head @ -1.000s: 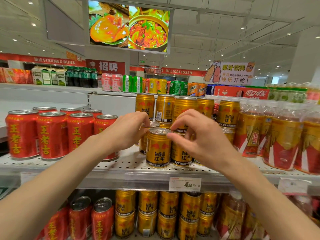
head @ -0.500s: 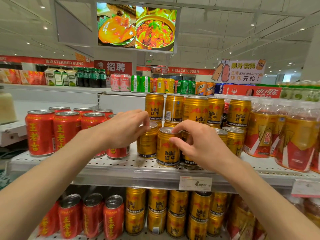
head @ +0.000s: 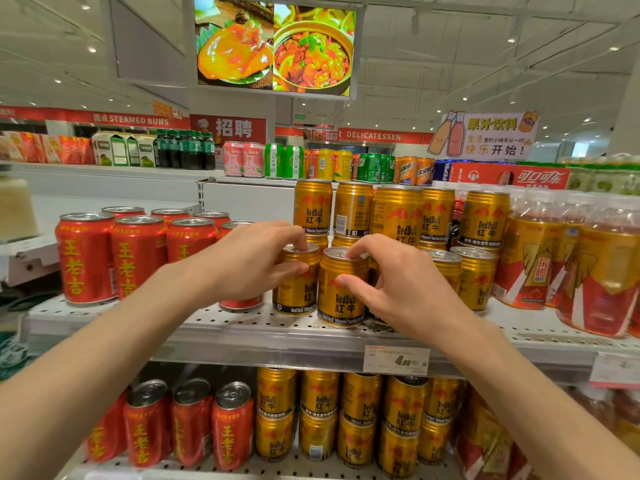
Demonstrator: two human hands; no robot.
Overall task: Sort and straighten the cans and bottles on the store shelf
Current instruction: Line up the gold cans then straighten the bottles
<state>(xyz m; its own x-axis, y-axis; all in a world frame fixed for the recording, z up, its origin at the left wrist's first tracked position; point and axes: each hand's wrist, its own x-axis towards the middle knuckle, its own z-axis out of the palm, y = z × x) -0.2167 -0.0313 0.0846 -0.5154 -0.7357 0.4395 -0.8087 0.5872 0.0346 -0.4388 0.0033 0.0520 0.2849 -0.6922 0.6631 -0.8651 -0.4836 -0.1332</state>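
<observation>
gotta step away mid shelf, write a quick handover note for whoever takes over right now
Left hand: grips the left front gold can near its top, fingers over the rim.
Right hand: pinches the right front gold can, fingertips on the lid, thumb on the side.
Both cans stand upright at the front edge of the upper shelf, side by side; the right one's label faces out, the left one's is turned partly away.
Done: red cans stand in rows to the left, bottles to the right.
Left: turn the left can label-forward, line both up with the gold cans behind, then check the stacked row.
</observation>
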